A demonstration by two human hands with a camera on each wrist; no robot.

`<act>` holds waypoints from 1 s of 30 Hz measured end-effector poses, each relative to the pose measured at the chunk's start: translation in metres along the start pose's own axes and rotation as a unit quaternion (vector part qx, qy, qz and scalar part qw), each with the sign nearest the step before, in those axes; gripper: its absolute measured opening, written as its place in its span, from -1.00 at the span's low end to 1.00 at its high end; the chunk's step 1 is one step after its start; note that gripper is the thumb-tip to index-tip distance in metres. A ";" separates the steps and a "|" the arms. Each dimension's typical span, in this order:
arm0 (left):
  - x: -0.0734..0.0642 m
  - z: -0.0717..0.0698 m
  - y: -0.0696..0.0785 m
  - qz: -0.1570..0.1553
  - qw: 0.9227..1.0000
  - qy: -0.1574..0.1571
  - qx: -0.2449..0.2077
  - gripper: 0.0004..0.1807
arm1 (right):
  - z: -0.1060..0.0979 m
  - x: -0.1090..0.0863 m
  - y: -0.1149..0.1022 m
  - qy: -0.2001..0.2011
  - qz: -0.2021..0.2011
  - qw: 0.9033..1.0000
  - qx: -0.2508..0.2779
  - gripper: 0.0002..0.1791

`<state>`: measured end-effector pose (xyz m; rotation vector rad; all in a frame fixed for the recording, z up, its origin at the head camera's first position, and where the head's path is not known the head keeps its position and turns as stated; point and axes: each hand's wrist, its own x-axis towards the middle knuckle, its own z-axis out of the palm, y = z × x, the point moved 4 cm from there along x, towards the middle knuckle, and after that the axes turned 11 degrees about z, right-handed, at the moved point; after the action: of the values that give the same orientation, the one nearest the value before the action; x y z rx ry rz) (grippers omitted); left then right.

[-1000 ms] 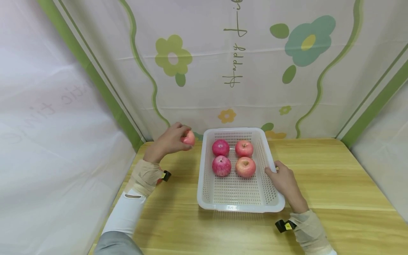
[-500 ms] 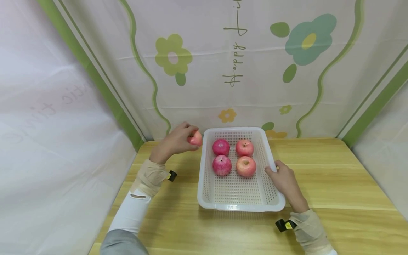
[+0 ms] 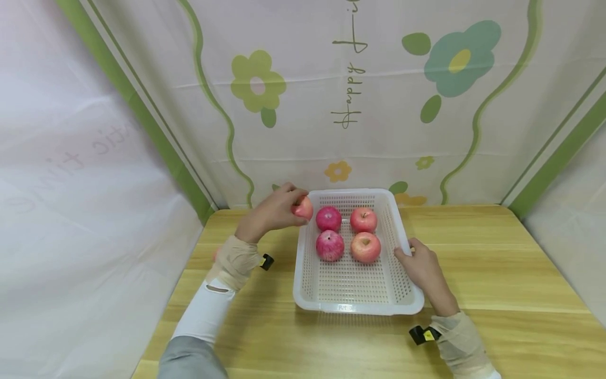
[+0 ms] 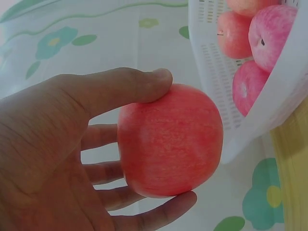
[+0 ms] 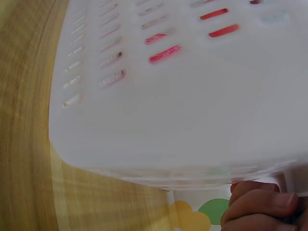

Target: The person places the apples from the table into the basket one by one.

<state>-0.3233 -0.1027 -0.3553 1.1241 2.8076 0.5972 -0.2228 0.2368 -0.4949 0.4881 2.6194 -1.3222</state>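
My left hand (image 3: 274,209) grips a red apple (image 3: 303,208) above the back left corner of a white plastic basket (image 3: 352,287). In the left wrist view the thumb lies on one side of that apple (image 4: 171,142) and the fingers curl round the other. On the basket's right rim my right hand (image 3: 423,267) keeps hold, thumb over the edge; the right wrist view shows its curled fingers (image 5: 260,207) by the basket's outer wall (image 5: 192,115). Inside sit two magenta apples (image 3: 330,246) at left and two paler red apples (image 3: 365,247) at right.
A bit of something red (image 3: 216,254) shows beside my left wrist, mostly hidden by it. The wooden table (image 3: 492,284) meets a flower-printed cloth wall (image 3: 293,131) at the back. Cloth sides stand left and right.
My left hand has moved right with the apple, from left of the basket to over its back left corner. The right hand and the basket stay put. The red thing by the left wrist shows again.
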 end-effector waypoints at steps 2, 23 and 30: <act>0.002 0.002 0.002 0.002 1.000 0.000 -0.001 -0.18 | 0.000 0.000 0.000 0.001 -0.001 1.000 0.000 -0.38; 0.016 0.012 0.031 0.039 0.999 -0.021 0.016 -0.19 | -0.001 0.000 0.000 0.001 0.000 1.000 -0.001 -0.39; 0.019 0.017 0.042 0.042 0.999 -0.031 0.014 -0.19 | -0.001 0.000 -0.001 -0.002 0.000 1.000 0.000 -0.41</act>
<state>-0.3063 -0.0565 -0.3532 1.2502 2.7363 0.5199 -0.2226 0.2369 -0.4939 0.4837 2.6159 -1.3233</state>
